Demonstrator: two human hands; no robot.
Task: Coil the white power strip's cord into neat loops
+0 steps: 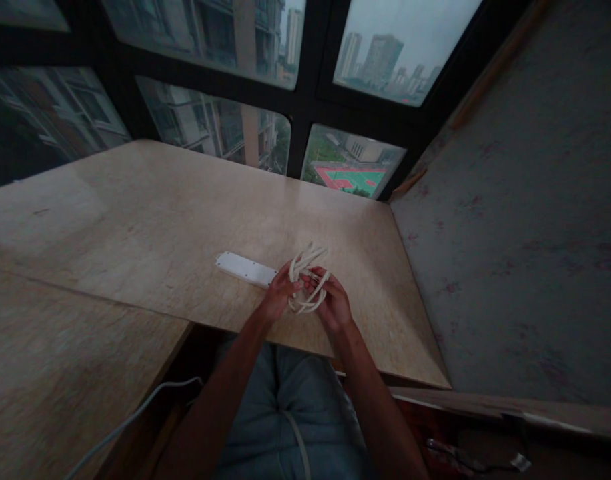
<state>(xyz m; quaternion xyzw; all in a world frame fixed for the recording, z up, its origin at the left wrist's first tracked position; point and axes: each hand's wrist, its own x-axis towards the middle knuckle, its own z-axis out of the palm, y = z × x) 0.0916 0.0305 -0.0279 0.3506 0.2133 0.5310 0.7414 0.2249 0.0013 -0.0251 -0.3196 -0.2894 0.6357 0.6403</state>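
Note:
A white power strip (245, 268) lies flat on the marble sill (160, 213), and its white cable (309, 277) is gathered into loops just to its right. My left hand (278, 295) is closed round the left side of the cable bundle, right beside the end of the strip. On the right side of the bundle, my right hand (333, 303) grips the same loops with its fingers curled. Both hands rest low over the sill near its front edge.
Dark-framed windows (305, 100) run along the back of the sill. A grey stained wall (515, 227) closes off the right side. A second marble surface (60, 360) lies at lower left, with a thin white cord (135, 417) hanging by its edge. My lap is below.

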